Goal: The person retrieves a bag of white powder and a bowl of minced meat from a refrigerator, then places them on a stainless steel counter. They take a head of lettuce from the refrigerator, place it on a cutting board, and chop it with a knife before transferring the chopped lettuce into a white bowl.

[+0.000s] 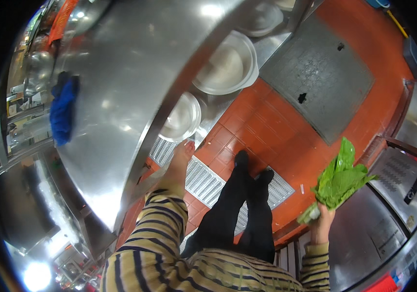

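My right hand (323, 221) grips the pale stalks of a bunch of leafy greens (341, 180), whose broad leaves point up and away from me, over the floor at the right. My left hand (185, 149) reaches under the edge of the steel worktable (121, 73), at the rim of a round, light-coloured basin (184, 118) on the lower shelf. The fingers are partly seen against that rim, and whether they grip it I cannot tell. Beyond it on the same shelf stands a larger white basin (226, 69) with a lid or pale contents.
A blue cloth (63, 109) lies at the worktable's far left edge. Steel drain grates (203, 179) cross the red tiled floor (230, 127) by my feet. A grey floor plate (317, 76) with two holes lies ahead. A stainless steel cabinet (361, 230) stands at the right.
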Motion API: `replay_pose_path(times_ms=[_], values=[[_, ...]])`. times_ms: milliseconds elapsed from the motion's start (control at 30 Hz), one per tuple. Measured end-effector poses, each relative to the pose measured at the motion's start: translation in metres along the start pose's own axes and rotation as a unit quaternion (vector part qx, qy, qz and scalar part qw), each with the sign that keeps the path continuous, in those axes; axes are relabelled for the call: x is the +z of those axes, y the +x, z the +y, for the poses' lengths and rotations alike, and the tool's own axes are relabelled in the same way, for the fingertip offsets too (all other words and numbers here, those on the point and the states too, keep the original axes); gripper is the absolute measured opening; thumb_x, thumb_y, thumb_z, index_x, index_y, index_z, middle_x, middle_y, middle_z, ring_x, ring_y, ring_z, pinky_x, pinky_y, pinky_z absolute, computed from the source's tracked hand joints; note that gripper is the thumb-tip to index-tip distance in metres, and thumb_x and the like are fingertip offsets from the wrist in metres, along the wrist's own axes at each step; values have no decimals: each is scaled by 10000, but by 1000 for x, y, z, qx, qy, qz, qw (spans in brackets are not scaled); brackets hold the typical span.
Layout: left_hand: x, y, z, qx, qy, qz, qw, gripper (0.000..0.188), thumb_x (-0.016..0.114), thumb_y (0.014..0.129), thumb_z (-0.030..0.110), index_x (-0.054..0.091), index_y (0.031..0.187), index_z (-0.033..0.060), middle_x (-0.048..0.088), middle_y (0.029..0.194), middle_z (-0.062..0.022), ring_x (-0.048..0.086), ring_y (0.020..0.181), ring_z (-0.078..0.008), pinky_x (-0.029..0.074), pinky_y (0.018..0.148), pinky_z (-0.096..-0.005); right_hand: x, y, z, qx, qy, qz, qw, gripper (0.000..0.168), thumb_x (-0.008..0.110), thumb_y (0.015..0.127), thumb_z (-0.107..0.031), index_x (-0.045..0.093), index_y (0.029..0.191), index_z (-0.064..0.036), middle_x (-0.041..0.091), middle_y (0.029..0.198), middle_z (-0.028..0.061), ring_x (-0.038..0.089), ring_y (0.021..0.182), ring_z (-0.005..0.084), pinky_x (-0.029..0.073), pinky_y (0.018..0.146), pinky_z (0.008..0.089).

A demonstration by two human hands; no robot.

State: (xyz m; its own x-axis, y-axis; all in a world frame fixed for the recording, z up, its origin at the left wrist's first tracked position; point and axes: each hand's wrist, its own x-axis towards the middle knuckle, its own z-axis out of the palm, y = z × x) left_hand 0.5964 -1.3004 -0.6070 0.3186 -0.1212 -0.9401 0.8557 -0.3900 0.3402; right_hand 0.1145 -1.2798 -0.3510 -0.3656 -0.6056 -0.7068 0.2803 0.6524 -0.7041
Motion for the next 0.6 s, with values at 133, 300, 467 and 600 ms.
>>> replay_pose_path(times_ms=[133,300,467,600], values=[[-1,76,1,90,14,13,996,337,561,841,208,428,1085,17,488,955,-127,527,848,-241,480,737,-340,-29,6,53,14,-9,31,999,474,524,722,-37,413,1181,8,520,1051,89,541,870,196,447,751,298],[-57,145,29,243,174,-26,954,283,597,787,160,485,1003,16,520,873,-120,544,799,-229,498,678,-326,-55,18,90,43,33,16,998,446,557,702,-52,435,1129,-3,534,962,69,539,819,180,449,713,296],[-5,78,13,434,746,43,502,444,679,683,206,511,1029,-15,620,792,-176,615,757,-283,494,705,-363,-106,13,117,0,0,74,997,440,580,689,-48,453,1108,-7,541,948,56,538,810,165,443,708,287],[-19,88,29,313,471,-5,825,335,635,767,209,541,1027,20,568,900,-148,565,811,-243,510,658,-346,-85,5,97,-2,-23,77,997,452,568,693,-27,448,1129,-9,542,992,60,541,841,162,441,726,284]])
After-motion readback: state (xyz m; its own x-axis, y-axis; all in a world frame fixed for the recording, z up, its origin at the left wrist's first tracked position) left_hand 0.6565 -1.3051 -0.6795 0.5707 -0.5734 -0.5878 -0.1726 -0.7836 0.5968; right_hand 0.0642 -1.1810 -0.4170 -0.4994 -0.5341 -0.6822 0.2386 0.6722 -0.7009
